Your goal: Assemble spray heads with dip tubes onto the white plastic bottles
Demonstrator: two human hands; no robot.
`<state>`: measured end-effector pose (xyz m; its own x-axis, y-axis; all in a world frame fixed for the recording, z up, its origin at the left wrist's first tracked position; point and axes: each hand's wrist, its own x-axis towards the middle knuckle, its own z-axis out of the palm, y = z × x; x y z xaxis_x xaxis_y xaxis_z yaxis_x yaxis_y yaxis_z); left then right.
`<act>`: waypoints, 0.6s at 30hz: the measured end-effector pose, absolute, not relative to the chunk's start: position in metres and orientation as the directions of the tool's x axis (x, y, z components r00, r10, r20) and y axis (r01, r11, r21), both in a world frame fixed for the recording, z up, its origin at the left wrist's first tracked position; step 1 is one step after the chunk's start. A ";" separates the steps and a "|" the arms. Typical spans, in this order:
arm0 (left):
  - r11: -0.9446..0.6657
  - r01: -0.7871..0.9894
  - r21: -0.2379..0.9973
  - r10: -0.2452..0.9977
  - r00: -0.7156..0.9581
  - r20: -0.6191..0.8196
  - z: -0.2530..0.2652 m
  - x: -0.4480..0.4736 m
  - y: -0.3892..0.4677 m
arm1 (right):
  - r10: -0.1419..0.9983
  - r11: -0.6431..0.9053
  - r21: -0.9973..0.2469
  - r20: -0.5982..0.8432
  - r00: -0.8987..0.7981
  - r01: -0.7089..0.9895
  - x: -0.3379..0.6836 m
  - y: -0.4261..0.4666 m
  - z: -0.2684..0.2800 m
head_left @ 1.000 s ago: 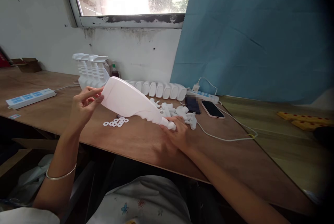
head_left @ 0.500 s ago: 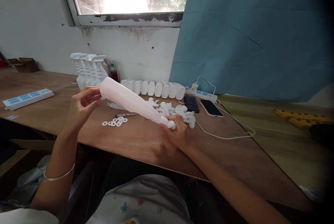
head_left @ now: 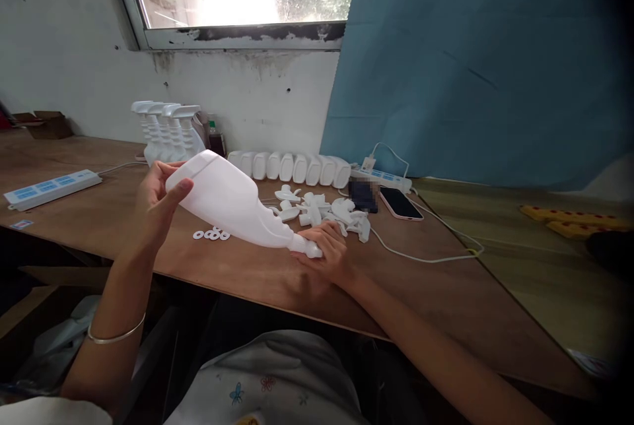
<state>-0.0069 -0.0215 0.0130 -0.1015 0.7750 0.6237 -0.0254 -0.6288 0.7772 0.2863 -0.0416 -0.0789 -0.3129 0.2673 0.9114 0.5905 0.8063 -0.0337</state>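
Observation:
A white plastic spray bottle body (head_left: 222, 200) is held slantwise above the table, its base up to the left and its neck down to the right. My left hand (head_left: 161, 204) grips the base end, thumb on the near face and fingers behind. Around the neck close the fingers of my right hand (head_left: 329, 250). Below the bottle lie several white ring washers (head_left: 212, 235). Just beyond my right hand is a loose heap of white trigger spray heads (head_left: 317, 207).
Assembled spray bottles (head_left: 171, 131) stand at the back left. A row of white bottles (head_left: 287, 167) lies along the wall. Power strips (head_left: 54, 187), a phone (head_left: 401, 204) and a looping white cable (head_left: 426, 260) are on the table. An open carton (head_left: 49, 319) sits below left.
The bottle has rolled so its broad face shows, and has come slightly left and lower at the neck. My left thumb and fingers have closed onto its base.

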 end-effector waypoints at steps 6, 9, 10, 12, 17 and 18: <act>-0.618 0.034 0.785 0.773 -0.153 0.615 0.011 0.000 -0.022 | 0.311 0.778 -0.119 0.926 -0.213 0.617 0.288 -0.040 -0.081; -0.621 0.056 0.782 0.768 -0.152 0.622 0.010 0.005 -0.023 | 0.346 0.749 -0.177 0.926 -0.149 0.638 0.290 -0.041 -0.079; -0.623 0.064 0.780 0.766 -0.151 0.625 0.010 0.007 -0.023 | 0.357 0.738 -0.199 0.926 -0.124 0.644 0.290 -0.041 -0.079; -0.631 0.075 0.772 0.759 -0.146 0.635 0.011 0.011 -0.024 | 0.378 0.719 -0.234 0.922 -0.086 0.654 0.291 -0.041 -0.078; -0.675 0.064 0.735 0.728 -0.099 0.678 0.013 0.012 -0.025 | 0.409 0.707 -0.256 0.909 -0.085 0.660 0.291 -0.039 -0.080; -0.678 0.080 0.731 0.726 -0.085 0.682 0.013 0.010 -0.025 | 0.409 0.707 -0.255 0.908 -0.088 0.659 0.291 -0.039 -0.081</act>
<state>0.0099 -0.0246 0.0133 -0.0849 0.7262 0.6822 0.0797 -0.6776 0.7311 0.2912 -0.0386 -0.0812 -0.0882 0.4095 0.9081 0.6594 0.7073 -0.2549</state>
